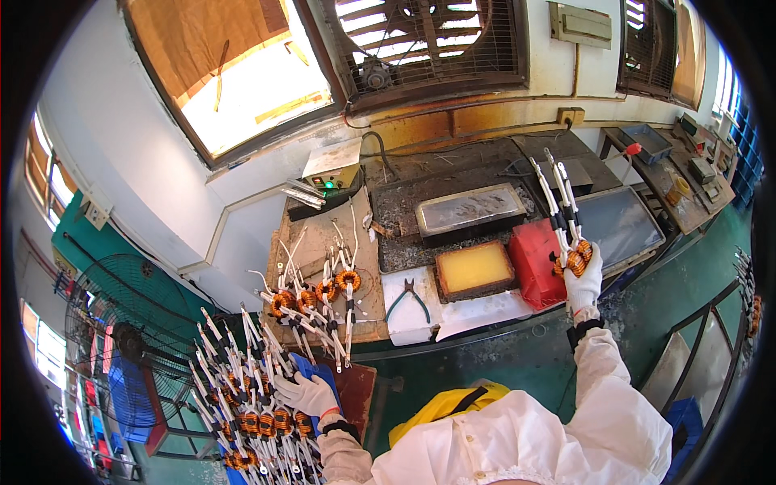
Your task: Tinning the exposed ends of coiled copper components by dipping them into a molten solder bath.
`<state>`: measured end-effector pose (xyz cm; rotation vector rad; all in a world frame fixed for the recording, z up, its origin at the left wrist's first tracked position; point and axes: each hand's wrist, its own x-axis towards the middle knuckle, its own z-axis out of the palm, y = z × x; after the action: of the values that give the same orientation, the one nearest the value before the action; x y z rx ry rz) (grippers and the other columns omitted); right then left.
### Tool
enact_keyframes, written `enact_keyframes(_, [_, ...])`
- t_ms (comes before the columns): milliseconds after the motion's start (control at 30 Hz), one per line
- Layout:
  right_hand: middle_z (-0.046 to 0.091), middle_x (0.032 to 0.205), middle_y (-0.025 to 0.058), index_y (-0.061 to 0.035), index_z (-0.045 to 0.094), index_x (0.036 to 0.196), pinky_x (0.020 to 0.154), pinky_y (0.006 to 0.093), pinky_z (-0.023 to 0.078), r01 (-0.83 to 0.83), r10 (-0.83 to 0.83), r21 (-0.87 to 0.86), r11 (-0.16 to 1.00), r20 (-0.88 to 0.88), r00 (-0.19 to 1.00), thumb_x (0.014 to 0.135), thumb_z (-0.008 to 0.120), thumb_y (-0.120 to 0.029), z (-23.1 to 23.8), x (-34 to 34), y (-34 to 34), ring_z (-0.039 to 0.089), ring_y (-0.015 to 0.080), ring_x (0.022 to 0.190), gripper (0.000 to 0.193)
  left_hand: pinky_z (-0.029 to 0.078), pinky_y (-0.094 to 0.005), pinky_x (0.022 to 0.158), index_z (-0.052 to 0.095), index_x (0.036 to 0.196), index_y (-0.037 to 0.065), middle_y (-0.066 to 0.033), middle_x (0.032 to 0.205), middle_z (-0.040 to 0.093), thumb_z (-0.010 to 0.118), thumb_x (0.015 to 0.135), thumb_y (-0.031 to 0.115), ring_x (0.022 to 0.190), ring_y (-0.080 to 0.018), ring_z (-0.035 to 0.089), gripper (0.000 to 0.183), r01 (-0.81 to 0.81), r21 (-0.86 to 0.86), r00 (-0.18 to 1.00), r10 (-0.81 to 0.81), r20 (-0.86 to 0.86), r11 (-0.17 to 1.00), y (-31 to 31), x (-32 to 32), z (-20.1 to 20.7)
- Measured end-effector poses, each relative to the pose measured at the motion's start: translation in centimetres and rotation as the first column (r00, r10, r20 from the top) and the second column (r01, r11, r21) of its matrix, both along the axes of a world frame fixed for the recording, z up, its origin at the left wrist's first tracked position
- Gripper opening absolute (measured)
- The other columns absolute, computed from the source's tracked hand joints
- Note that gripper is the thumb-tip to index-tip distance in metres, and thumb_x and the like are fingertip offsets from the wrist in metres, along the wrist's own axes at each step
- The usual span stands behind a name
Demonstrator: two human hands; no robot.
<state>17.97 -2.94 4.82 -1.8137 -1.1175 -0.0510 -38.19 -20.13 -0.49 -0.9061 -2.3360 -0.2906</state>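
My right hand [584, 284], in a white glove, is closed around copper-wound toroidal coils [575, 259]. Their white leads with black sleeves point up and away, beside a red box [536, 267]. At the lower left, my gloved left hand [308, 394] reaches with its fingers stretched out to the edge of a heap of similar coils [267, 422]; its fingertips are partly lost among the leads. Several more coils [305, 299] lie on the bench's left part, leads sticking out. Pliers [409, 302] with dark teal handles rest on a white sheet between the coils and the red box.
A tray of yellow material [474, 267] sits left of the red box. Behind it stands a metal-topped pot [471, 208]. A control box [332, 164] with a green light is at the back left. A caged fan [121, 339] stands far left; a rack [703, 347] stands at right.
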Motion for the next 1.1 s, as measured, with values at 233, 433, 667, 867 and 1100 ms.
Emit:
enact_keyframes(233, [0.053,0.125,0.0194,-0.0037,0.040,0.138,0.102,0.0383,0.042,0.006,-0.007,-0.016,1.000,-0.024,1.000,0.067,0.071,-0.003,-0.08,-0.06,0.10,0.053,0.0348,0.117,0.077,0.025,-0.0550,0.111,0.060,0.104,0.003,-0.0247,0.145,0.033,0.068,0.075,0.025,0.135,-0.0401,0.032,0.038,-0.002,0.002,1.000,0.002,0.000,1.000,-0.03,0.03,0.02])
enact_keyframes(433, [0.053,0.125,0.0199,-0.0030,0.041,0.137,0.102,0.0381,0.041,-0.007,0.008,0.014,1.000,-0.012,1.000,0.068,0.069,-0.001,-0.16,-0.02,-0.03,0.053,0.0350,0.118,0.075,0.026,-0.0557,0.111,0.060,0.107,0.002,-0.0228,0.145,0.036,0.068,0.075,0.023,0.135,-0.0388,0.034,0.039,-0.004,0.002,1.000,0.004,0.029,1.000,0.09,0.45,0.60])
enact_keyframes(667, [0.053,0.125,0.0201,-0.0029,0.041,0.137,0.101,0.0383,0.041,-0.024,0.026,0.041,0.999,-0.035,0.999,0.069,0.069,-0.001,-0.05,-0.16,-0.08,0.053,0.0347,0.118,0.073,0.026,-0.0559,0.111,0.060,0.107,0.003,-0.0228,0.145,0.035,0.068,0.075,0.023,0.135,-0.0389,0.034,0.039,0.004,0.012,1.000,-0.004,0.005,1.000,0.02,0.26,0.29])
enact_keyframes(867, [0.054,0.123,0.0204,-0.0031,0.042,0.136,0.100,0.0392,0.042,-0.005,0.005,0.009,1.000,-0.003,1.000,0.070,0.070,-0.003,0.47,-0.45,-0.27,0.053,0.0360,0.116,0.073,0.026,-0.0559,0.111,0.060,0.107,0.002,-0.0230,0.146,0.035,0.068,0.076,0.023,0.135,-0.0389,0.033,0.038,0.003,0.007,1.000,-0.003,0.007,1.000,-0.05,0.23,0.24])
enact_keyframes(1100, [0.054,0.121,0.0207,-0.0037,0.042,0.136,0.099,0.0398,0.042,-0.030,0.030,0.030,0.999,0.006,1.000,0.070,0.070,-0.006,0.40,-0.30,-0.27,0.054,0.0367,0.114,0.072,0.026,-0.0556,0.111,0.060,0.103,0.002,-0.0249,0.145,0.035,0.068,0.075,0.023,0.135,-0.0394,0.033,0.036,-0.003,0.005,1.000,0.003,0.006,1.000,0.04,0.34,0.37])
